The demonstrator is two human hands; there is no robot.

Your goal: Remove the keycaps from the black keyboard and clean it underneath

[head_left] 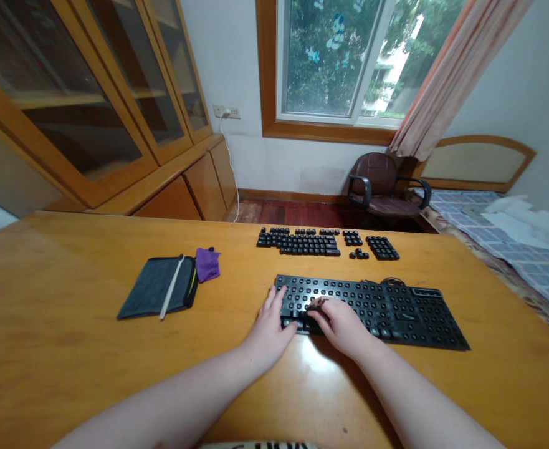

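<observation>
A black keyboard (405,315) lies on the desk, with most of its key posts bare. Some black keycaps sit on its near rows. My left hand (267,324) rests over the keyboard's left end with its fingers spread, fingertips on the upper left part and thumb at the near edge. My right hand (339,324) is bent over the lower left rows, thumb and fingers closed together on a small dark keycap (318,304), which is partly hidden by the fingers. Beyond the keyboard, loose black keycaps (309,244) are laid out in keyboard-like groups.
At the left lies a dark zip pouch (150,287) with a thin light-coloured stick (172,287) across it and a purple cloth (207,264) beside it. The keyboard's cable (392,282) is coiled behind it. Past the desk's far edge stands an office chair (384,181).
</observation>
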